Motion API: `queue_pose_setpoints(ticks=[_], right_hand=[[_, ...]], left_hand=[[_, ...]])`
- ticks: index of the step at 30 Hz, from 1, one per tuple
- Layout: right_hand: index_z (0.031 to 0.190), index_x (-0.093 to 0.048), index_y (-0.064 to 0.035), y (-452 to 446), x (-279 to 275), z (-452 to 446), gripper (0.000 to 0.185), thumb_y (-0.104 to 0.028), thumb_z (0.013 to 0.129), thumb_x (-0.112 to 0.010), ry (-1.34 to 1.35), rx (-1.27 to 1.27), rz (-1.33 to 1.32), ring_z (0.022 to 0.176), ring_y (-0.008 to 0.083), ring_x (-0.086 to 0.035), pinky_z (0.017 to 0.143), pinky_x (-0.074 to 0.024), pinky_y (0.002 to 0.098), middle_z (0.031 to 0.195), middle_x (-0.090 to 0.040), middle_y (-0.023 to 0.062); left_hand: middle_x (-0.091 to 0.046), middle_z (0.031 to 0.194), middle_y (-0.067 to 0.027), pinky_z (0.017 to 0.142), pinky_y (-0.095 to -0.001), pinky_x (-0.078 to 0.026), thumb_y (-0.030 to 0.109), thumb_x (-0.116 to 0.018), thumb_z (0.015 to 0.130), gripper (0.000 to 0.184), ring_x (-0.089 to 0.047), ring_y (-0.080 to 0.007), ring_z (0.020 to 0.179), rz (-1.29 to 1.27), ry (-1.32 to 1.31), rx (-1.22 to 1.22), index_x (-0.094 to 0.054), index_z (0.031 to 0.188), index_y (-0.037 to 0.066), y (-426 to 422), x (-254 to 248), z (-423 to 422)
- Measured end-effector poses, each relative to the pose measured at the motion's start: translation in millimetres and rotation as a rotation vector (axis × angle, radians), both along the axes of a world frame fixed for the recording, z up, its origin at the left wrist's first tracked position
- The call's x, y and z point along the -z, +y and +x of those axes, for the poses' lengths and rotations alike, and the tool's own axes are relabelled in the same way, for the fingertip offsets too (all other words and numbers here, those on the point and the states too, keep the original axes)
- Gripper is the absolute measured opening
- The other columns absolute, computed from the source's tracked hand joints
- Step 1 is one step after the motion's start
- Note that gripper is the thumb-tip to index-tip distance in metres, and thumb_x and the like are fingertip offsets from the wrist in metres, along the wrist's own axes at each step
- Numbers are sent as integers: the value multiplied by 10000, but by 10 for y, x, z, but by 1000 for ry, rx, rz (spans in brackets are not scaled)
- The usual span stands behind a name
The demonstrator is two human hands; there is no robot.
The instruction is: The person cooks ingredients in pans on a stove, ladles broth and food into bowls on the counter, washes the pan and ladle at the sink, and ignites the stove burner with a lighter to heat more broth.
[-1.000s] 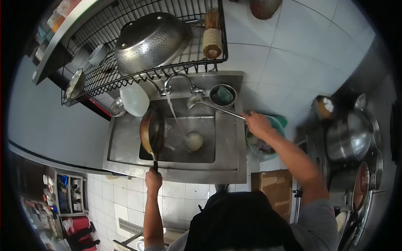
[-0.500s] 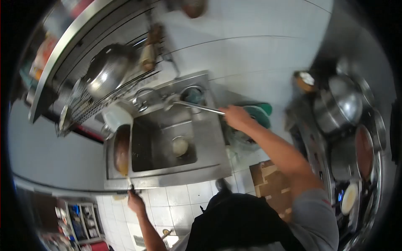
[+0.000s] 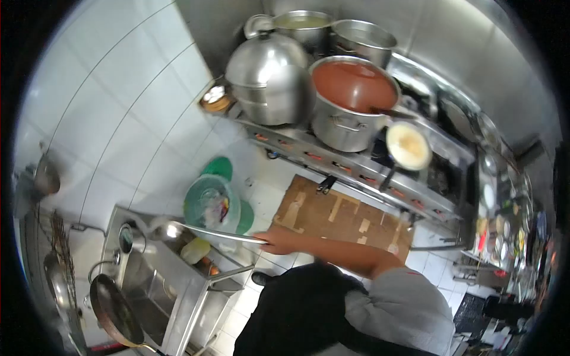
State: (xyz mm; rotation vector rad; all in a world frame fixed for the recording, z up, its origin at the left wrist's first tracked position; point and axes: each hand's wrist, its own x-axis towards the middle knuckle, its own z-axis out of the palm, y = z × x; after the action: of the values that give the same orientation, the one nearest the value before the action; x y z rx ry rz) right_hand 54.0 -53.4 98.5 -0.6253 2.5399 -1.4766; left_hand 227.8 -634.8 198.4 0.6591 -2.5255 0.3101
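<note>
My right hand (image 3: 273, 240) is closed around the long metal handle of what looks like a ladle (image 3: 228, 235). The handle reaches left past the green bin toward the sink counter, where its head is blurred. A dark frying pan (image 3: 113, 311) is tilted at the near left side of the steel sink (image 3: 157, 296), and its handle runs off the bottom of the picture. My left hand is outside the view. Beside the faucet stands a small metal container (image 3: 132, 237).
A green bin (image 3: 205, 196) with rubbish stands between sink and stove. On the stove are a large pot of red sauce (image 3: 354, 86), a domed steel pot (image 3: 267, 80) and a pan with a pale round food (image 3: 408, 145). Flattened cardboard (image 3: 344, 216) covers part of the floor.
The view has swung right toward the stove. My right hand still grips the long handle. My left hand, earlier on the frying pan's handle, has left the view.
</note>
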Motion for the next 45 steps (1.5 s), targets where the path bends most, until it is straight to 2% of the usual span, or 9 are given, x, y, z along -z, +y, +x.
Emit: queue_pose_setpoints(ticks=[4,6,8,10,14,17,19,30,45], right_hand=[[1164,-525,7,1273,110,1480,380,-212,857,-574,-367,160,47,1006,394,-564,889,-448,445,1059,-586,255],[1151,-543,3,1656,128,2152,384,-236,852,-579,-446,254,171,1005,398,-568,880,-449,454,1062,-597,246],[1121,-574,-11,1834,317,2777,395,-279,833,-603,-700,409,218,981,405,-580,863,-456,462,1036,-613,241],[1076,-609,-22,1848,879,3473,392,-307,807,-629,-664,544,281,944,401,-599,834,-465,468,980,-630,235],[921,-658,3,1460,824,4304,336,-312,804,-649,-1026,1045,85,791,357,-642,736,-500,435,841,-660,208],[878,-643,18,946,819,4776,255,-229,816,-657,-1091,1458,-200,539,212,-599,473,-496,359,657,-620,121],[874,-624,16,656,681,4928,220,-199,838,-658,-1119,1675,-456,502,163,-557,445,-498,331,628,-585,77],[1007,-613,35,-339,565,4818,297,-199,834,-673,-884,2113,-646,508,153,-545,459,-471,311,650,-595,75],[1036,-597,27,82,6,4057,254,-157,868,-649,-590,2356,-1127,474,84,-452,408,-390,274,579,-487,-5]], left_hand=[[-665,875,-259,614,-444,-520,369,-690,812,529,-661,-356,717,308,-262,419,-579,1100,-62,766,-14,-597],[-580,649,-101,442,-324,-445,250,-572,862,288,-548,-198,511,1044,-440,-5,-594,1017,8,1745,-270,-822],[-483,584,8,377,-250,-326,191,-536,862,177,-449,-111,458,1328,-585,401,-574,962,49,1991,-18,-1103],[-458,570,15,432,-283,-307,232,-528,870,188,-388,-105,466,1278,-1008,410,-573,846,51,2288,173,-1585],[-556,737,-50,583,-337,-408,438,-479,958,516,-458,-173,580,912,-1590,432,-542,1281,40,3067,819,-2405],[-512,511,-44,393,-304,-356,191,-703,800,280,-475,-125,390,769,-1935,812,-529,653,29,4760,300,-2390],[-514,496,-38,398,-299,-366,171,-691,807,267,-490,-130,403,496,-2025,1156,-529,648,31,5529,202,-2249],[-509,485,-37,382,-274,-370,192,-600,864,276,-487,-130,386,1138,-2039,1620,-494,645,63,8110,688,-409],[-543,503,-88,373,-318,-435,194,-638,822,283,-543,-196,383,1471,-1787,1279,-523,652,-1,10251,2081,770]])
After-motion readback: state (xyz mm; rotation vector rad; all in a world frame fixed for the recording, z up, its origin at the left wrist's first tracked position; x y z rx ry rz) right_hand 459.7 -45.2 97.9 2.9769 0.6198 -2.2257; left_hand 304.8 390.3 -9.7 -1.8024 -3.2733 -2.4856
